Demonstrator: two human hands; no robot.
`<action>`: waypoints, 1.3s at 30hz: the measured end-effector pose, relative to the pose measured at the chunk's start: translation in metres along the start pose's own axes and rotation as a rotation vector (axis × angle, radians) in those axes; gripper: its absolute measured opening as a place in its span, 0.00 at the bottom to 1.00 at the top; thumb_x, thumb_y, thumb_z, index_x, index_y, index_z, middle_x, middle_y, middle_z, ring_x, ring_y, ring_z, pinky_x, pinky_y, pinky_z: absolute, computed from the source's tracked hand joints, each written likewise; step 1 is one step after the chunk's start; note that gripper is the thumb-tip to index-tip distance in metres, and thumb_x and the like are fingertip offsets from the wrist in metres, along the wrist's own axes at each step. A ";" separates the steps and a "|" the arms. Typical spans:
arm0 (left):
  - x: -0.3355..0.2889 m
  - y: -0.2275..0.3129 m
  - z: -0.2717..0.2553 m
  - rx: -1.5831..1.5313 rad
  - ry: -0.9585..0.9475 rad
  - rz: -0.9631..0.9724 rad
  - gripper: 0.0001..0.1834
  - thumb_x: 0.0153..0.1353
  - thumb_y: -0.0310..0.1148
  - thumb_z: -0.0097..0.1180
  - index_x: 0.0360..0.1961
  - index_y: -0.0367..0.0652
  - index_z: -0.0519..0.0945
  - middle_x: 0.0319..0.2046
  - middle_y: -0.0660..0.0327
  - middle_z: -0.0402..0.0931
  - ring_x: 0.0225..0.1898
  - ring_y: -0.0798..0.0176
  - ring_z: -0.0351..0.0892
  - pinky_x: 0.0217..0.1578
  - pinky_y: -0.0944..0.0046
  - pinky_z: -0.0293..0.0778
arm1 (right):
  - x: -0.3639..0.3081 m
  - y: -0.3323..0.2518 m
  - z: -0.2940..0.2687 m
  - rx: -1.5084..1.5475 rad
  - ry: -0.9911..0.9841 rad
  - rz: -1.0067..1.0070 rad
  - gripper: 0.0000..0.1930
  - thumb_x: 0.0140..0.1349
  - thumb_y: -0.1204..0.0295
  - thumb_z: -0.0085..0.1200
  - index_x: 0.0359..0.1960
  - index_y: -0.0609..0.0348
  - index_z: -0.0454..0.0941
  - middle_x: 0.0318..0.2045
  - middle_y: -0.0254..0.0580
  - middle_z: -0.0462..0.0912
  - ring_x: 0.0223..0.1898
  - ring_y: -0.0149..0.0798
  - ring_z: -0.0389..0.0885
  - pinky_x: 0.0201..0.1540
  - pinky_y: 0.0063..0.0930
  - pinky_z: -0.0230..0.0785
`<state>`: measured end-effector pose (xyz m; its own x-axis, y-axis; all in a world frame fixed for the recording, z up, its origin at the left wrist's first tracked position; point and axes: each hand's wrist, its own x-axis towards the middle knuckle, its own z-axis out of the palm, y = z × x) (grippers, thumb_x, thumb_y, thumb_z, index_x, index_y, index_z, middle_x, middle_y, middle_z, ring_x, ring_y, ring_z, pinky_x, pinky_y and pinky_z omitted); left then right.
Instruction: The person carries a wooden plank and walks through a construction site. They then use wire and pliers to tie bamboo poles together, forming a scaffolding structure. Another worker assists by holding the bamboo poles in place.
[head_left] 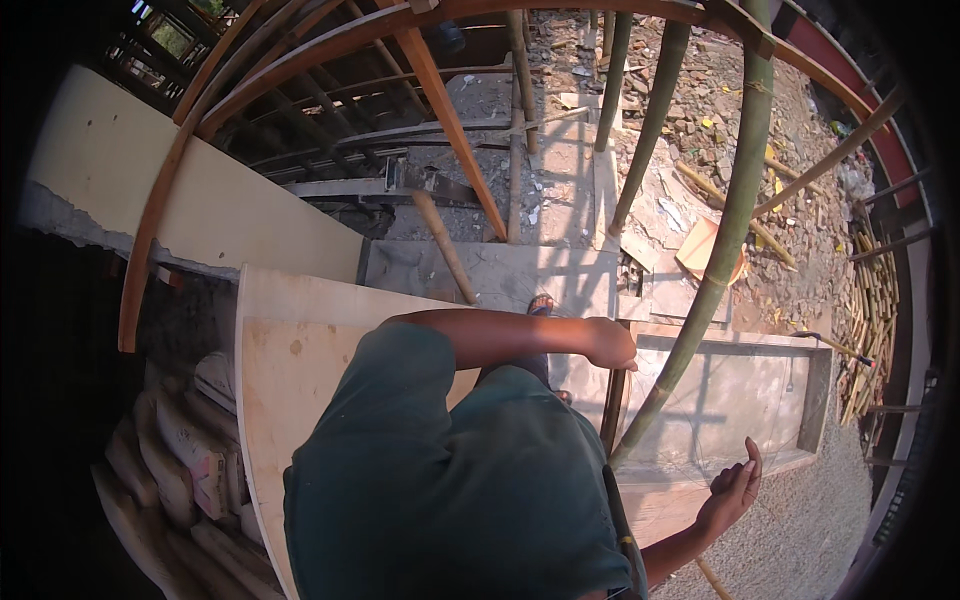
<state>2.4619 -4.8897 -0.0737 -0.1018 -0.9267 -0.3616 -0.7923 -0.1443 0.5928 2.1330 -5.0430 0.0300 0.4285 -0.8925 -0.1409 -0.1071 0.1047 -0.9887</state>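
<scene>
Head view, right of centre: the left hand (608, 344) grips a brown wooden strip (613, 405). Lower right, the right hand (732, 490) has a loosely opened grip.

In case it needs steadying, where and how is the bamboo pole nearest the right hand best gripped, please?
Probably low on the bamboo pole, from the right: its slim, round shaft slants there, and the right hand is empty on that side.

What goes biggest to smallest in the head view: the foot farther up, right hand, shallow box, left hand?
1. Shallow box
2. Left hand and right hand, too alike to rank
3. Foot
</scene>
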 end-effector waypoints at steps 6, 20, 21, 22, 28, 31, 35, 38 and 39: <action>-0.073 0.059 -0.036 -0.062 0.266 -0.003 0.23 0.69 0.52 0.48 0.36 0.41 0.81 0.25 0.50 0.79 0.31 0.42 0.82 0.32 0.45 0.76 | 0.038 0.061 0.153 -0.545 -0.670 -0.333 0.23 0.79 0.59 0.34 0.50 0.66 0.77 0.38 0.45 0.82 0.47 0.33 0.79 0.52 0.31 0.69; -0.179 -0.088 -0.139 -0.265 0.761 -0.218 0.23 0.71 0.52 0.47 0.33 0.42 0.79 0.22 0.49 0.78 0.28 0.39 0.80 0.32 0.44 0.73 | 0.105 -0.023 0.364 -0.087 -0.988 -0.092 0.24 0.77 0.50 0.35 0.53 0.60 0.69 0.42 0.55 0.84 0.37 0.44 0.86 0.39 0.33 0.78; -0.179 -0.100 -0.149 -0.307 0.773 -0.230 0.23 0.71 0.51 0.47 0.33 0.42 0.78 0.22 0.48 0.78 0.28 0.39 0.80 0.32 0.44 0.73 | 0.112 -0.024 0.369 -0.175 -1.080 -0.078 0.25 0.77 0.50 0.36 0.55 0.62 0.70 0.41 0.55 0.84 0.32 0.41 0.86 0.36 0.29 0.77; -0.183 -0.110 -0.157 -0.289 0.878 -0.173 0.22 0.70 0.50 0.49 0.32 0.41 0.78 0.21 0.48 0.77 0.28 0.40 0.80 0.31 0.44 0.73 | 0.119 -0.033 0.377 -0.236 -1.160 0.014 0.25 0.77 0.52 0.37 0.53 0.64 0.72 0.30 0.46 0.84 0.27 0.30 0.80 0.31 0.21 0.68; -0.227 -0.143 -0.231 -0.454 0.933 0.017 0.20 0.71 0.46 0.49 0.31 0.39 0.75 0.20 0.48 0.76 0.27 0.42 0.79 0.30 0.45 0.72 | 0.165 -0.104 0.411 -0.277 -0.857 -0.355 0.17 0.79 0.59 0.37 0.37 0.60 0.67 0.24 0.31 0.64 0.21 0.22 0.60 0.25 0.17 0.55; -0.251 -0.142 -0.271 -0.474 0.797 0.084 0.18 0.74 0.43 0.45 0.35 0.37 0.73 0.24 0.46 0.77 0.32 0.42 0.80 0.35 0.44 0.71 | 0.177 -0.136 0.431 -0.198 -0.658 -0.492 0.17 0.78 0.58 0.37 0.37 0.59 0.66 0.25 0.32 0.64 0.21 0.23 0.60 0.23 0.17 0.54; -0.280 -0.150 -0.309 -0.442 0.786 0.163 0.16 0.74 0.39 0.43 0.37 0.36 0.72 0.29 0.46 0.77 0.35 0.41 0.79 0.39 0.45 0.71 | 0.226 -0.176 0.430 0.016 -0.564 -0.616 0.11 0.77 0.62 0.42 0.45 0.58 0.65 0.33 0.33 0.68 0.25 0.24 0.61 0.25 0.16 0.55; -0.287 -0.182 -0.312 -0.253 1.019 0.273 0.09 0.65 0.33 0.52 0.35 0.36 0.74 0.27 0.51 0.78 0.32 0.45 0.81 0.35 0.50 0.74 | 0.292 -0.209 0.434 0.300 -1.013 -0.544 0.17 0.74 0.70 0.46 0.60 0.61 0.63 0.47 0.39 0.72 0.37 0.28 0.70 0.38 0.20 0.65; -0.292 -0.184 -0.319 -0.162 1.053 0.207 0.08 0.63 0.32 0.53 0.34 0.37 0.75 0.25 0.52 0.78 0.31 0.47 0.81 0.33 0.51 0.75 | 0.309 -0.219 0.439 0.380 -1.244 -0.457 0.20 0.74 0.72 0.47 0.65 0.62 0.62 0.52 0.41 0.72 0.42 0.30 0.73 0.43 0.22 0.67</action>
<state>2.8290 -4.7032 0.1525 0.4038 -0.7598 0.5095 -0.7226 0.0766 0.6870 2.6828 -5.1490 0.1809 0.8929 0.0756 0.4439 0.4220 0.2032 -0.8835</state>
